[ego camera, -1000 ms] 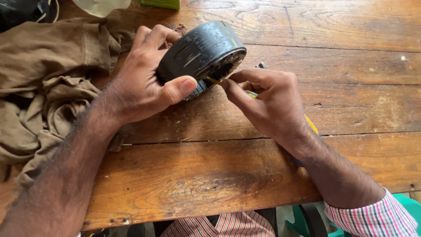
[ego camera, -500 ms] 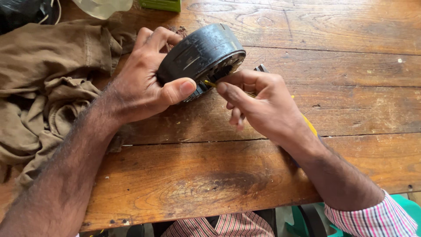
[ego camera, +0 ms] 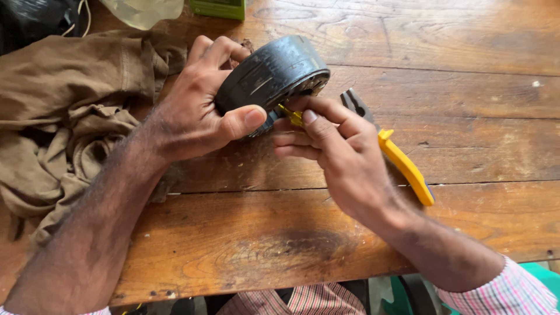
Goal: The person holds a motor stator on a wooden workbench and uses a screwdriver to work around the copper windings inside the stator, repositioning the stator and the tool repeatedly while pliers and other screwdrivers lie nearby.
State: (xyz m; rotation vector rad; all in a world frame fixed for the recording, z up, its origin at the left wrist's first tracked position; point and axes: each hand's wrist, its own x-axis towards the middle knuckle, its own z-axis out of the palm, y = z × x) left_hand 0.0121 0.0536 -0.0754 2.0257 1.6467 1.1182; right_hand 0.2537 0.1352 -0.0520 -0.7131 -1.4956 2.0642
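My left hand point(ego camera: 201, 111) grips a dark round metal drum-like part point(ego camera: 271, 76), tilted on its edge on the wooden table point(ego camera: 408, 76). Its open face points right and toward me. My right hand point(ego camera: 341, 154) pinches a small yellow piece point(ego camera: 291, 115) at the lower rim of the drum's open face. Just behind my right hand lies a pair of pliers point(ego camera: 402, 163) with yellow handles, flat on the table and partly hidden by the hand.
A crumpled brown cloth point(ego camera: 64, 116) covers the table's left side. A black object point(ego camera: 35, 20), a pale translucent thing point(ego camera: 143, 10) and a green box point(ego camera: 219, 8) sit along the far edge. The table's near edge runs just above my lap.
My right hand has moved left and closer to the drum's rim, its fingers now pinched at the yellow piece. The left hand keeps its hold on the drum.
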